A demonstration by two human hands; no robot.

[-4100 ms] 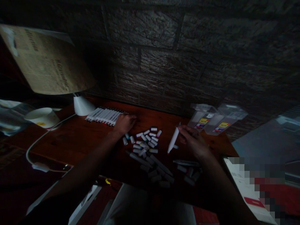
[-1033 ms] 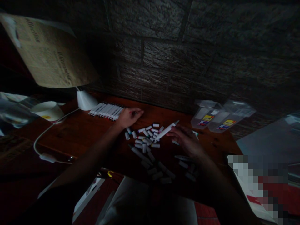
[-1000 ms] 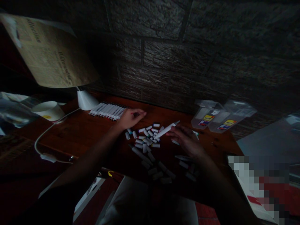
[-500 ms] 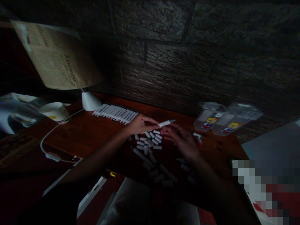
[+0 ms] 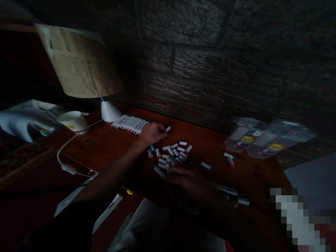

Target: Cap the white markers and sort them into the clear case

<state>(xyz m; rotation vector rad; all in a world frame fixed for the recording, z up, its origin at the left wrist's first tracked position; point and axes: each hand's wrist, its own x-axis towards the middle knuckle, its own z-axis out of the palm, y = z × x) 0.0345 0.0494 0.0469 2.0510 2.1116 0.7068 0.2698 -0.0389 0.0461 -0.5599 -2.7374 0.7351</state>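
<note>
My left hand [image 5: 152, 133] is closed around a white marker [image 5: 167, 129], whose dark tip points right and away from me. It is at the right end of a neat row of white markers [image 5: 128, 123]. My right hand [image 5: 185, 177] reaches low over the near side of a heap of white caps [image 5: 172, 151] with coloured ends. Its fingers are dark and bent downward, and whether they grip anything is unclear. A loose marker [image 5: 159, 171] lies by its fingertips. More pale pieces under the right hand are lost in shadow.
Two clear plastic cases [image 5: 270, 148] with yellow labels stand at the back right. Loose caps [image 5: 206, 165] lie on the wooden table [image 5: 105, 148]. A lamp [image 5: 110, 111], a paper cup [image 5: 73, 121] and a white cord [image 5: 62, 148] are on the left. A stone wall runs behind.
My left hand has moved left with the marker, from above the caps toward the row. My right hand has left the marker and come down nearer to me, over the pile.
</note>
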